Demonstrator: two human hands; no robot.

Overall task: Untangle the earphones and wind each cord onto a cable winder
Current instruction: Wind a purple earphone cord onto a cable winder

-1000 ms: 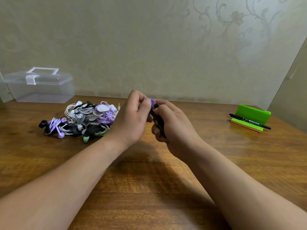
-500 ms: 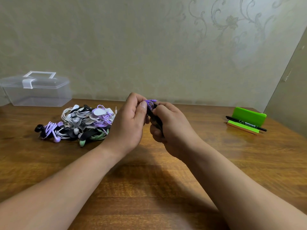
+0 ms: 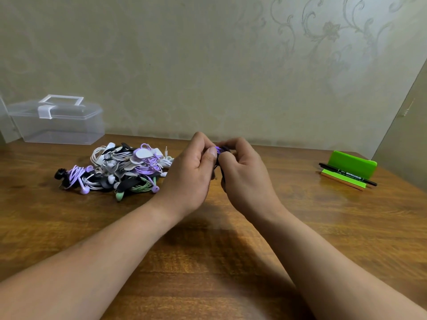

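Note:
Both hands meet above the middle of the wooden table [image 3: 231,262]. My right hand [image 3: 245,179] grips a black cable winder [image 3: 222,150] with purple earphone cord wound on it; most of the winder is hidden by the fingers. My left hand [image 3: 191,174] pinches the same winder and cord from the left, thumb pressed on top. A pile of wound earphones [image 3: 120,169] in white, purple, black and green lies on the table left of my left hand.
A clear plastic box [image 3: 55,122] with a white latch stands at the back left against the wall. A green sticky-note holder [image 3: 349,169] with a black pen [image 3: 346,174] across it sits at the far right.
Both hands stay together on the winder. My right fingers have curled further over the top, covering more of the purple cord. The head camera shifted a little.

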